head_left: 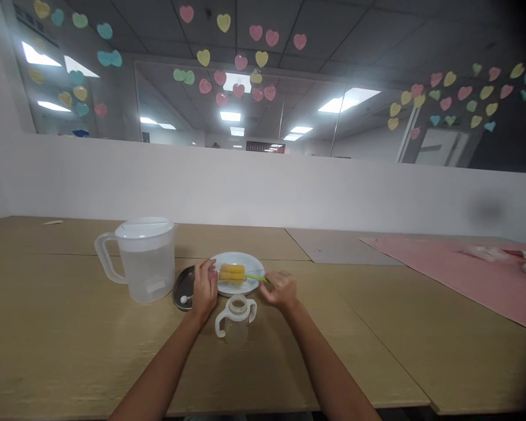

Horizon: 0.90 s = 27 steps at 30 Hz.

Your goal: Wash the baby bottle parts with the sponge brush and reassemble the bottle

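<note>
A yellow sponge-like head [232, 273] on a green handle [258, 278] is found level over the white plate [239, 256], near the middle of the bench [92, 356]. The right hand [280, 288] has its fingers closed on the far end of the green handle, at the plate's right edge. The left hand [206, 289] stands at the opposite end of the head, fingers bent; from where I stand I cannot tell whether they grip it or only rest beside it.

Just in front of the plate, between the forearms, a clear bottle [236, 324] stands upright, mouth uncovered, with two curved white handles at its collar. Left of the plate lies a dark round tray [183, 285], partly behind the left hand; a small white knob [183, 299] shows on it. Further left, a translucent pitcher [145, 269] stands upright, white lid on, handle pointing left.

At the right of the bench, a pink sheet [447, 275] carries crumpled clear plastic [484, 252]. Behind runs a white wall [245, 193], with heart-shaped stickers [223, 23] on the glass above it
</note>
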{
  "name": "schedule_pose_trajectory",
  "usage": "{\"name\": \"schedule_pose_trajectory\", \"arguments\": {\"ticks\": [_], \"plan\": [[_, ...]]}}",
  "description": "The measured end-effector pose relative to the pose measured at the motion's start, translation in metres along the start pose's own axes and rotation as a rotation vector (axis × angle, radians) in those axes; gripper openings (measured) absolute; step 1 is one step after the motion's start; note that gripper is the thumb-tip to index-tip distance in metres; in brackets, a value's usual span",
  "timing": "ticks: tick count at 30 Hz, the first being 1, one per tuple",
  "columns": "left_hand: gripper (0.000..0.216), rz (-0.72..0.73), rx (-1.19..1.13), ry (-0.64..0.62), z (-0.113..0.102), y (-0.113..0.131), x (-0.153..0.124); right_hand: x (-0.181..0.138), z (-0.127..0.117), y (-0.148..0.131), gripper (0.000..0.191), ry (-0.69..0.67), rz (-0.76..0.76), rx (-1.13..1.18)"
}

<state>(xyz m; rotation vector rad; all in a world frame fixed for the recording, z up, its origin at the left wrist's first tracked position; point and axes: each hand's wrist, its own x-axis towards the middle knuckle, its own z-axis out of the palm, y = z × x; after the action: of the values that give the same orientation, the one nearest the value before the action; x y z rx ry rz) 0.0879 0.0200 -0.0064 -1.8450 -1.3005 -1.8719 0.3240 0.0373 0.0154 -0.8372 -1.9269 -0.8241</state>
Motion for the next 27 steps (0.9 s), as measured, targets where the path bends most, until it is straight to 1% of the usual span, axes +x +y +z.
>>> {"name": "schedule_pose_trajectory", "arguments": {"ticks": [3, 6, 9, 12, 14, 16, 19, 20, 21, 22, 23, 25, 27], "plan": [[0.031, 0.083, -0.002, -0.069, 0.001, -0.002, -0.002, 0.001, -0.001, -0.001, 0.022, 0.012, -0.023, -0.014], [0.034, 0.155, 0.008, -0.13, 0.002, 0.0, -0.003, 0.004, -0.002, -0.005, 0.022, 0.001, -0.091, -0.044], [0.041, 0.205, 0.033, -0.154, 0.0, 0.005, -0.002, 0.005, -0.002, -0.008, 0.021, 0.003, -0.145, -0.075], [0.046, 0.221, 0.047, -0.16, -0.003, 0.011, 0.0, 0.006, -0.003, -0.009, 0.02, 0.027, -0.154, -0.095], [0.045, 0.182, 0.051, -0.153, -0.006, 0.014, 0.002, 0.005, -0.003, -0.008, 0.02, 0.037, -0.154, -0.108], [0.04, 0.09, 0.093, -0.166, -0.008, 0.013, 0.003, 0.005, -0.004, -0.008, 0.019, 0.027, -0.178, -0.114], [0.04, -0.104, 0.285, -0.235, -0.012, 0.008, 0.003, 0.006, -0.003, -0.01, 0.018, -0.004, -0.23, -0.109], [0.04, -0.142, 0.347, -0.251, -0.013, 0.006, 0.003, 0.006, -0.003, -0.011, 0.017, -0.008, -0.233, -0.107], [0.04, -0.147, 0.38, -0.257, -0.014, 0.005, 0.003, 0.006, -0.003, -0.012, 0.017, -0.004, -0.229, -0.105], [0.04, -0.114, 0.379, -0.251, -0.014, 0.004, 0.003, 0.007, -0.003, -0.012, 0.017, 0.005, -0.218, -0.106], [0.041, -0.05, 0.349, -0.235, -0.013, 0.003, 0.003, 0.007, -0.003, -0.012, 0.018, 0.015, -0.203, -0.109], [0.042, 0.115, 0.275, -0.187, -0.011, 0.002, 0.005, 0.007, -0.004, -0.01, 0.019, 0.034, -0.168, -0.115], [0.041, 0.244, 0.261, -0.118, -0.008, 0.001, 0.006, 0.007, -0.004, -0.009, 0.02, 0.043, -0.135, -0.113]]}}
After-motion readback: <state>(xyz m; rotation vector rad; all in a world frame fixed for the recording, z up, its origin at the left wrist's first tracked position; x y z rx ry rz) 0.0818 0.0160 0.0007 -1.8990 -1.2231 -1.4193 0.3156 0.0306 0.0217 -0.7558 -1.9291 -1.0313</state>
